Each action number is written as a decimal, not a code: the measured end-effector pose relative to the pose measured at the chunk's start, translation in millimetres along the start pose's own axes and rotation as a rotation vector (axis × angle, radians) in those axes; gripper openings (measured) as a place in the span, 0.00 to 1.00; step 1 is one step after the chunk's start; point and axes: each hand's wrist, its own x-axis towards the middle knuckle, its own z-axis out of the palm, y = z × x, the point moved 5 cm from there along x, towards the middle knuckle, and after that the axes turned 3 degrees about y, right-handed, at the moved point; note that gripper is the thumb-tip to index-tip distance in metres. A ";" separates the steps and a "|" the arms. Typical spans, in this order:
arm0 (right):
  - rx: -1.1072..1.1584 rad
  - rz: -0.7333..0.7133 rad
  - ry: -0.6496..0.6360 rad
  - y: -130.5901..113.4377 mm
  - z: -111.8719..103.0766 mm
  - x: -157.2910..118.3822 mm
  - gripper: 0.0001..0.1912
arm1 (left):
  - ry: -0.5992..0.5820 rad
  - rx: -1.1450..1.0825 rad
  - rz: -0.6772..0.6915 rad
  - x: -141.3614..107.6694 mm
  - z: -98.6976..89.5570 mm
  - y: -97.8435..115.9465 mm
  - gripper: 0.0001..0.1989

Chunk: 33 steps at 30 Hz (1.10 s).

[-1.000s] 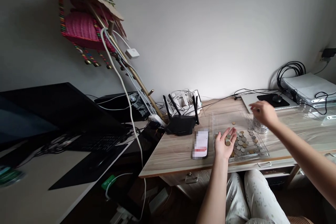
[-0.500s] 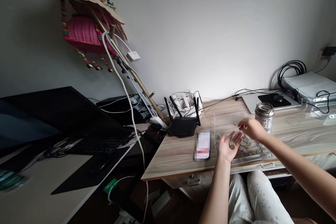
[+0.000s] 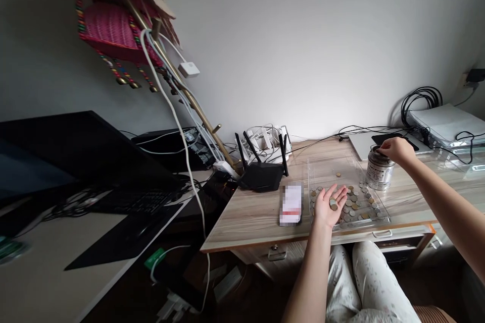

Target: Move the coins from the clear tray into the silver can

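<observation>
My left hand (image 3: 328, 206) lies palm up over the near left part of a clear plastic tray (image 3: 325, 168), with a few coins resting in the palm. Several more coins (image 3: 358, 203) are spread over the tray floor. My right hand (image 3: 395, 149) is over the open top of a silver metal can (image 3: 378, 171) that stands just right of the tray, fingers pinched together; whether a coin is between them is too small to tell. A phone (image 3: 291, 204) lies face up left of the tray.
A black router (image 3: 262, 175) with antennas stands behind the phone, tangled white cables behind it. A laptop with a mouse pad (image 3: 394, 139), a grey box (image 3: 447, 122) and black cords sit far right. A dark monitor (image 3: 68, 156) and keyboard fill the left desk.
My right hand went from the can down to my left palm over the tray, then back up to the can's top. My left hand stayed in place.
</observation>
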 end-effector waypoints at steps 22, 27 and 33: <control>0.666 -0.391 -0.362 -112.5 41.7 -104.9 0.07 | -0.006 0.026 -0.015 -0.1 1.8 0.0 0.15; 0.285 -0.062 0.047 -32.3 -20.6 -30.1 0.12 | -0.017 0.009 0.018 -2.7 3.6 1.1 0.14; -0.117 -0.040 -0.091 -3.7 -12.9 7.5 0.08 | 0.007 0.017 0.021 -0.5 3.0 1.1 0.13</control>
